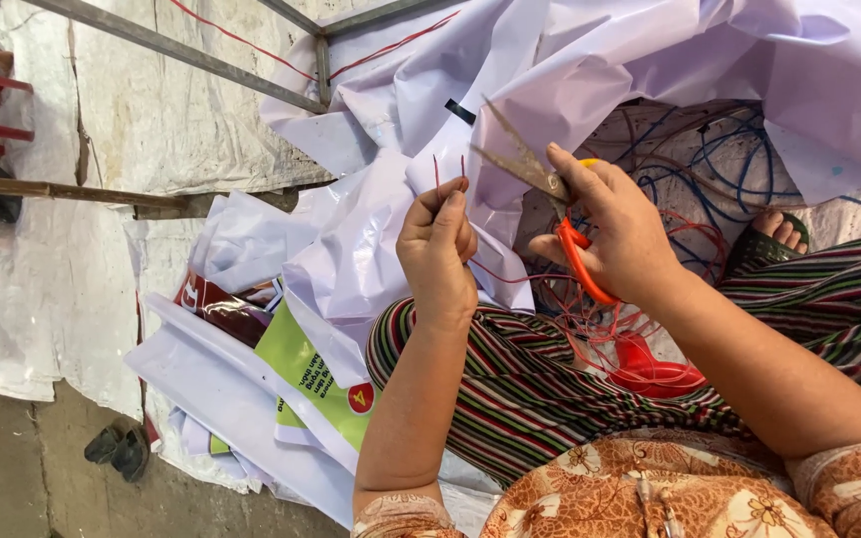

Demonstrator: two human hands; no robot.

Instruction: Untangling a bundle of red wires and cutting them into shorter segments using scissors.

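My left hand [437,249] is raised over my lap and pinches a thin red cord [437,171], whose two short ends stick up above the fingers. My right hand [615,227] holds orange-handled scissors [530,169]; the blades are open and point left toward the cord ends, a little apart from them. More red cord [600,329] trails down to a red spool [655,371] on my striped trousers.
White plastic banner sheets [371,239] lie piled in front of me, some with green and red print [311,379]. Blue and red wires [710,159] are tangled under a sheet at right, near my sandalled foot [774,234]. Metal bars [181,50] cross the floor at the back.
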